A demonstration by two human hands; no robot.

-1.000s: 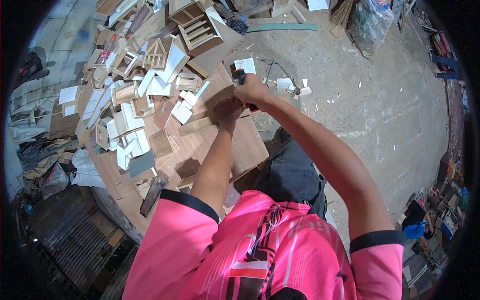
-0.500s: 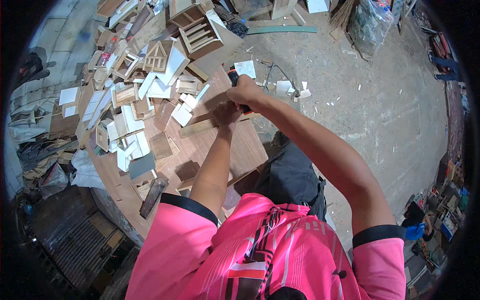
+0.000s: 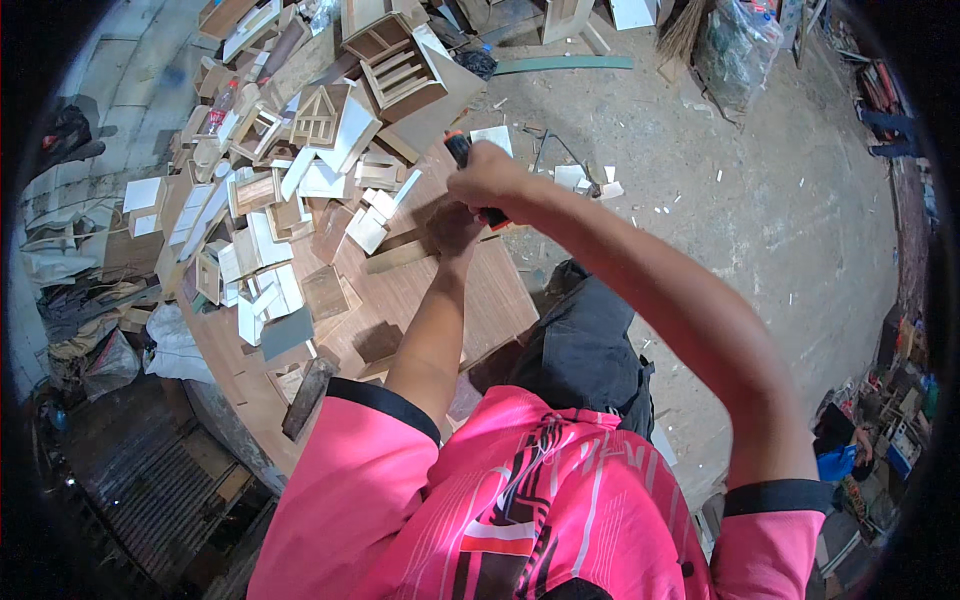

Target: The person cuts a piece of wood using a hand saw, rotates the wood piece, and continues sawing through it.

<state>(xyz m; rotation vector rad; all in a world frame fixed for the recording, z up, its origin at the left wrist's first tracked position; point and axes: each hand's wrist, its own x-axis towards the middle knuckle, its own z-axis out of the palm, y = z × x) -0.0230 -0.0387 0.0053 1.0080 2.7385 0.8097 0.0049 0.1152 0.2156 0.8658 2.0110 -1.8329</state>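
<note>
Wood strip: lay on the tabletop [image 3: 495, 290]; strip [image 3: 398, 256] showed left of the left hand [image 3: 453, 228].
Right hand [image 3: 487, 178]: fingers closed around the black tool [image 3: 457, 148], near the wood strip's right end.
Tool axis: roughly crosswise to the wood strip, orange at both tips.
Nearer hand: left, over the wood strip; its finger grip was hidden, couldn't tell.
White blocks [image 3: 367, 230]: just beyond the wood strip.

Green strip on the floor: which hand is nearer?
Right: the right hand, around a black-orange tool, is below-left of the green strip in frame; the left hand is lower, farther left.
</note>
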